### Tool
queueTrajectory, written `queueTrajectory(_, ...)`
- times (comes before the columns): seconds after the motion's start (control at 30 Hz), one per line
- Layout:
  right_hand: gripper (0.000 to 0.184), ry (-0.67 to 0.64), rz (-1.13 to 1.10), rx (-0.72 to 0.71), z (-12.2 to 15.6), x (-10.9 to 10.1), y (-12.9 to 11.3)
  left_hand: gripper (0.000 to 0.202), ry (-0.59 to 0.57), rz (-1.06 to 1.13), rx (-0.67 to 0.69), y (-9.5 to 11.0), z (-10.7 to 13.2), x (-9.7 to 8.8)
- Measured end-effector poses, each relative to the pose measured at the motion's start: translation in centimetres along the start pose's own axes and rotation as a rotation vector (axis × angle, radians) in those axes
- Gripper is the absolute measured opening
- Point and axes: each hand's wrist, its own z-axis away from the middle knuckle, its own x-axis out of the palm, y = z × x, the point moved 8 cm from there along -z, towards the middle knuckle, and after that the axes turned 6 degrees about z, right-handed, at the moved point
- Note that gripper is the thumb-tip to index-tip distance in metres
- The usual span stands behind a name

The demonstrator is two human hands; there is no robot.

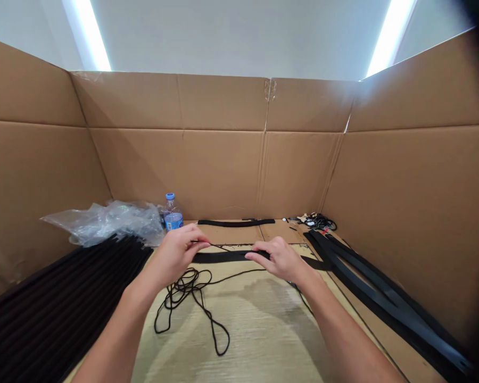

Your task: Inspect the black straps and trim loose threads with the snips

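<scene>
My left hand [180, 246] is closed in a pinch on a thin black cord [220, 247], which runs taut from its fingertips toward the right hand. With thumb and fingers, my right hand [278, 258] grips a flat black fabric strip [223, 257] where the cord meets it. The strip stretches from behind the left hand to beyond the right wrist. Whether the cord enters the strip is hidden by the right fingers. Below the hands, a loose tangle of black cord [189, 287] lies on the pale wooden table [263, 330], with one length leading up to the right hand.
Many black strips [75, 298] lie side by side at left, under crumpled clear plastic [115, 221]. A water bottle [173, 213] stands behind my left hand. Another short strip [236, 223], a cord bundle [321, 221] and long dark strips [375, 292] lie near cardboard walls [223, 170].
</scene>
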Motion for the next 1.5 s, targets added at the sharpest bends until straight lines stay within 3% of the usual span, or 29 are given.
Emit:
queueTrajectory(0.1, 0.041, 0.018, -0.134, -0.050, 0.0, -1.0, -1.2, 0.018, 0.017, 0.227, -0.103, -1.6, 0.1, -0.8)
queueTrajectory(0.2, 0.040, 0.066, -0.199, -0.026, -0.1, -1.8, -2.2, 0.021, -0.033, 0.393, -0.180, -2.6, 0.2, 1.4)
queueTrajectory(0.3, 0.037, 0.200, -0.138, 0.040, 0.0, -2.4, -1.7, 0.013, -0.035, 0.277, -0.179, -1.9, 0.2, 4.3)
queueTrajectory(0.4, 0.037, 0.288, -0.003, 0.139, 0.3, -1.9, 0.2, 0.012, -0.079, 0.122, -0.055, 0.5, 0.1, 7.1)
queueTrajectory(0.53, 0.045, 0.129, 0.214, 0.180, 0.3, 1.1, 1.5, 0.018, -0.107, -0.116, 0.137, 2.9, 0.4, 8.6)
queueTrajectory(0.67, 0.050, -0.006, 0.277, 0.112, 0.1, 3.5, 0.1, 0.020, -0.151, -0.307, 0.203, 2.9, 0.6, 8.4)
queueTrajectory(0.87, 0.051, -0.067, 0.257, 0.050, 0.0, 4.9, -1.4, 0.021, -0.139, -0.381, 0.284, 2.6, 0.5, 7.3)
queueTrajectory(1.23, 0.046, 0.007, 0.168, -0.037, 0.3, 5.2, -2.4, 0.016, -0.045, -0.264, 0.274, 1.4, 0.4, 6.1)
queueTrajectory(1.5, 0.044, -0.049, 0.193, 0.053, -0.2, 4.5, -1.3, 0.025, -0.144, -0.301, 0.387, 4.0, 0.7, 6.6)
